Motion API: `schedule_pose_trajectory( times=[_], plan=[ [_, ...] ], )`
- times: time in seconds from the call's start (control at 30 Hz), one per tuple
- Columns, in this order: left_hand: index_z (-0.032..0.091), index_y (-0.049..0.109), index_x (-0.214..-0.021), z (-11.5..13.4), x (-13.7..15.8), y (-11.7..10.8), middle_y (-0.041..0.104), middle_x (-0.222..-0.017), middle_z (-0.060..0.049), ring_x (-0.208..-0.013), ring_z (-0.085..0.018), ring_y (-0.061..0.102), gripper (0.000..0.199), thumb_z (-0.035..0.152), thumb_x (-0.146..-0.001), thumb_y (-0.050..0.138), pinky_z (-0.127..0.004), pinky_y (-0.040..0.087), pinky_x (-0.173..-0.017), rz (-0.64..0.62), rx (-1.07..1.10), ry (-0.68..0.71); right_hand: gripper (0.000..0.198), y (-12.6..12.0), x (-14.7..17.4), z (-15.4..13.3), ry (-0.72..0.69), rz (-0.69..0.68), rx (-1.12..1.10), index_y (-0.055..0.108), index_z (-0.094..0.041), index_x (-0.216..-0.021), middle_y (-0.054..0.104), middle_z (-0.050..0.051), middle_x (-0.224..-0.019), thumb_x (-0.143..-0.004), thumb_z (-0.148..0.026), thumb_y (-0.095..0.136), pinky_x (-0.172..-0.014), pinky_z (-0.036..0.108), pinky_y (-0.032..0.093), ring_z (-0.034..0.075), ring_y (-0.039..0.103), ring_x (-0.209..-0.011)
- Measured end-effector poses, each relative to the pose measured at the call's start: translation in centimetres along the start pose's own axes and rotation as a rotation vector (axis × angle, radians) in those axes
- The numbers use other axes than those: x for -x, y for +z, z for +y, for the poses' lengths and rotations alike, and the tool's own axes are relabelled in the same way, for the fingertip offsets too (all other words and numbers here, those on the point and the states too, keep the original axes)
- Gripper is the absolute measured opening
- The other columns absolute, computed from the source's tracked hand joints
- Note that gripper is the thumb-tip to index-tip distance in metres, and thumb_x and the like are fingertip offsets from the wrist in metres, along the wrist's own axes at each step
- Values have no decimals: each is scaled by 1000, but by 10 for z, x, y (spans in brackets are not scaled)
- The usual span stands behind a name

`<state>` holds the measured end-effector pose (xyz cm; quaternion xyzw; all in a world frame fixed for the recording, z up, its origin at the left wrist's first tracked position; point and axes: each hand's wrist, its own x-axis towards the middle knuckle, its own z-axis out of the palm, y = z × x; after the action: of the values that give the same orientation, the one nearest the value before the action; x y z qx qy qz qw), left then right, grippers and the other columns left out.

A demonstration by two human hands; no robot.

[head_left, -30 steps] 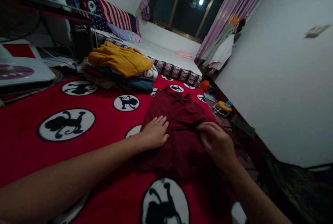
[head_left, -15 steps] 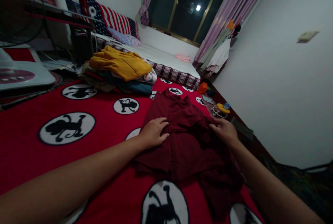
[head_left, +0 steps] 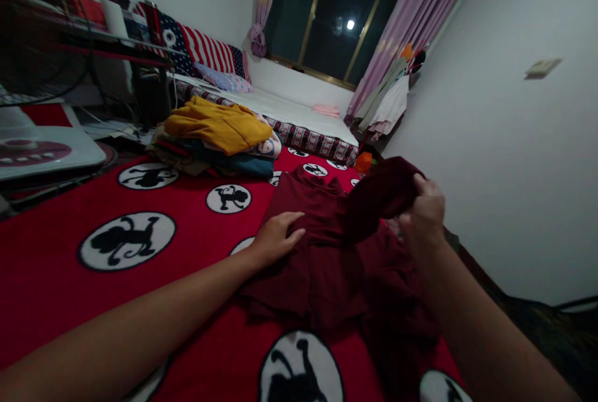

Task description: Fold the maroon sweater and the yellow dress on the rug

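Observation:
A maroon long-sleeved top (head_left: 322, 277) lies partly spread on the red blanket (head_left: 200, 321), which is printed with black monkey figures in white circles. My left hand (head_left: 279, 237) rests flat on the top's left side, thumb and fingers apart. On the right, my right hand (head_left: 426, 212) is closed around a raised part of the same top, which looks like a sleeve. That raised cloth arches above the rest of the top. Its lower right part lies crumpled below my right forearm, and some of it is in shadow.
A stack of clothes with a mustard-yellow garment (head_left: 219, 123) on top stands at the blanket's far edge. Behind it is a bed with a white surface (head_left: 280, 106). A cluttered desk (head_left: 116, 40) and a fan stand at left; a white wall (head_left: 514, 159) bounds the right.
My right hand has gripped cloth at the top's right side and lifted it up and to the right. My left hand stays on the top. The view has shifted slightly.

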<state>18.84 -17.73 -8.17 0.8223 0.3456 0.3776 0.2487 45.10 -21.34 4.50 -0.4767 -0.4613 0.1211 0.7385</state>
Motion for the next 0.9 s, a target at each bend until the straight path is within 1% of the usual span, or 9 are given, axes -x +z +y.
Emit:
schedule_pose_trajectory(
  times=[0.13, 0.2, 0.33, 0.43, 0.5, 0.6, 0.73, 0.83, 0.9],
  plan=[
    [13, 59, -120, -20, -12, -24, 69, -109, -11, -101, -22, 65, 42, 36, -90, 42, -33, 50, -89, 274, 260, -186, 34, 48, 83, -27, 123, -818, 177, 70, -17, -73, 70, 4, -74, -85, -46, 57, -69, 28, 51, 16, 64, -73],
    [11, 60, -115, -32, -17, -34, 70, -103, -12, -92, -22, 67, 44, 39, -90, 38, -34, 52, -84, 318, 342, -265, 37, 57, 105, -22, 123, -909, 279, 70, -15, -69, 68, 4, -66, -85, -47, 58, -57, 25, 47, 15, 62, -61],
    [12, 66, -103, -43, -20, -38, 72, -98, -11, -92, -23, 67, 41, 40, -87, 41, -35, 51, -85, 264, 308, -286, 29, 56, 97, 27, -57, -608, 445, 71, -16, -82, 70, 6, -76, -85, -41, 57, -62, 27, 47, 17, 62, -68],
    [16, 65, -112, -36, -17, -35, 71, -107, -10, -100, -25, 65, 44, 42, -78, 57, -36, 49, -91, 125, 88, -266, 24, 50, 82, 73, -177, -365, 531, 66, -16, -95, 68, 9, -95, -84, -35, 56, -78, 34, 49, 20, 63, -85],
    [17, 63, -120, -28, -16, -34, 70, -111, -11, -102, -29, 64, 55, 41, -70, 66, -37, 48, -90, 49, -81, -255, 24, 45, 80, 95, -174, -279, 558, 64, -15, -95, 66, 10, -95, -84, -35, 55, -81, 36, 49, 21, 62, -87],
    [19, 69, -112, -18, -18, -41, 73, -100, -8, -92, -28, 66, 47, 33, -67, 67, -33, 49, -79, -62, -166, -233, 24, 41, 86, 107, -162, -248, 534, 64, -16, -94, 65, 9, -93, -87, -35, 51, -79, 35, 49, 20, 61, -87],
    [16, 72, -75, -10, -23, -71, 65, -61, -1, -56, -16, 58, 20, 33, -69, 64, -22, 40, -51, -418, 140, -328, 21, 43, 94, 98, -223, -339, 521, 64, -18, -91, 65, 7, -93, -89, -34, 50, -79, 33, 48, 19, 60, -87],
    [15, 63, -56, -7, -20, -99, 53, -49, 2, -46, -10, 45, 32, 43, -70, 68, -20, 32, -44, -779, 313, -322, 20, 46, 97, 91, -240, -381, 513, 64, -19, -87, 65, 7, -92, -89, -33, 51, -81, 32, 47, 19, 60, -88],
    [15, 58, -51, -7, -18, -111, 50, -48, 2, -46, -10, 44, 41, 50, -71, 68, -20, 35, -46, -910, 344, -319, 21, 47, 99, 89, -234, -404, 508, 65, -19, -84, 66, 6, -91, -90, -34, 50, -81, 31, 46, 18, 61, -87]
  ],
)
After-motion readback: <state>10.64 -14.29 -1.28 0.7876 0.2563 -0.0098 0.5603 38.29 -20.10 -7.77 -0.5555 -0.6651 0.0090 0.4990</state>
